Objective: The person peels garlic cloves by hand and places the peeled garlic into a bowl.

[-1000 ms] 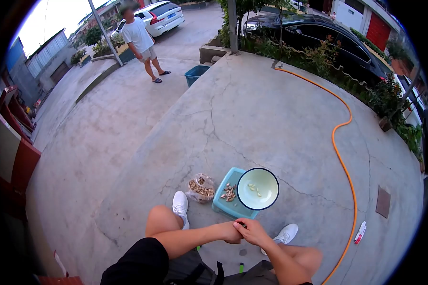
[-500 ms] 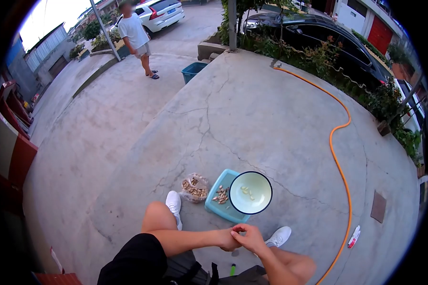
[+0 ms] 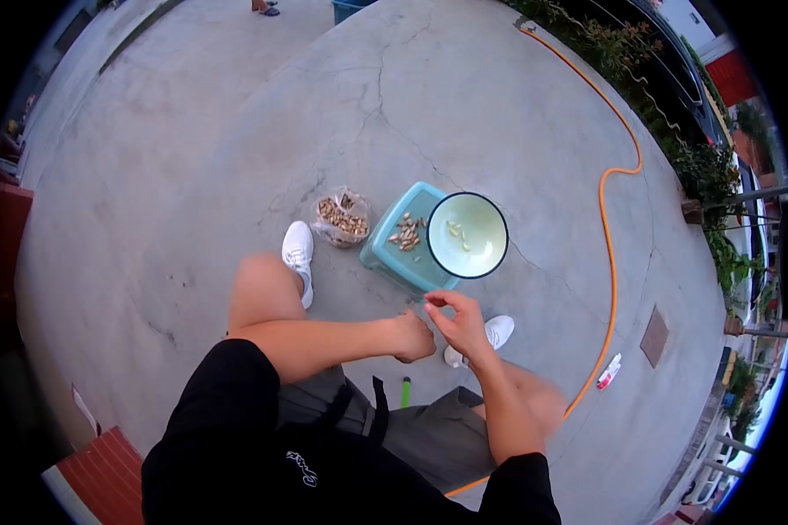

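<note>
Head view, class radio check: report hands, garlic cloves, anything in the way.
Left hand and right hand apart, contents unclear. Pale garlic cloves in basin; brown-skinned cloves beside it on blue container. Orange hose well right of basin.

left hand (image 3: 416, 338): palm hidden | bystander (image 3: 266, 8), bin (image 3: 346, 11): cut off at top

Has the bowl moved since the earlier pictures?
No. Judged against the blue box, the bowl still overlaps its right side; the whole view has shifted.
</note>
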A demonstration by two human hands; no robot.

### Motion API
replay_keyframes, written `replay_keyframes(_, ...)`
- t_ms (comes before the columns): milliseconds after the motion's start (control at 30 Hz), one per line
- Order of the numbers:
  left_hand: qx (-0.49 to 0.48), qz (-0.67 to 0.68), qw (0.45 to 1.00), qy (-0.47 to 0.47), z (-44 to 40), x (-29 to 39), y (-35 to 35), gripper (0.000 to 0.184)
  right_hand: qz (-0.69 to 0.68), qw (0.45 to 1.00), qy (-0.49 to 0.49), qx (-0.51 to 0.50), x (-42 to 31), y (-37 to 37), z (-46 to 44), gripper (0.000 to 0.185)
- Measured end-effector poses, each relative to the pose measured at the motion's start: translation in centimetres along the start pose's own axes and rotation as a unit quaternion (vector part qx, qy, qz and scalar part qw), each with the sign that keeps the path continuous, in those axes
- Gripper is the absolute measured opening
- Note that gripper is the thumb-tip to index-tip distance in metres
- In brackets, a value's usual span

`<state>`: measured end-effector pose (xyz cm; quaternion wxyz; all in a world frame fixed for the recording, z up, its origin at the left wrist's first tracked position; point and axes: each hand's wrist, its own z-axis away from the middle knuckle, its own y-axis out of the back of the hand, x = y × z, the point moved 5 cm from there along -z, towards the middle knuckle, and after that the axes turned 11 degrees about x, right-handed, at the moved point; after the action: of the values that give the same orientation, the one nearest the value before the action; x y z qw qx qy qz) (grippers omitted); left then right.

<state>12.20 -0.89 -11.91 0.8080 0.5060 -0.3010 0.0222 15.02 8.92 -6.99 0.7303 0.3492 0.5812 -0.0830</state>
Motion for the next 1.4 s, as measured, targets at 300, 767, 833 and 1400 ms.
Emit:
replay_keyframes(300,-0.073,-0.018,0.996,0.04,4.1,0.8,1.6,0.022,0.09,0.995,0.004,-0.032,0.1,-7.3,-3.8,0.027)
replay_keyframes(767,-0.065,0.007,0.995,0.077,6.8,0.2,5.1,0.039,0.464,0.859,0.216,0.001,2.7,-14.9,-13.3,0.007)
replay_keyframes(833,-0.063,0.014,0.995,0.07,7.1,0.3,5.8,0.042,0.473,0.852,0.223,0.004,3.1,-14.9,-13.9,0.007)
replay_keyframes(1400,-0.029,0.0,0.995,0.093,4.7,-1.4,4.1,0.064,0.505,0.829,0.233,-0.054,4.1,-14.7,-13.9,0.008)
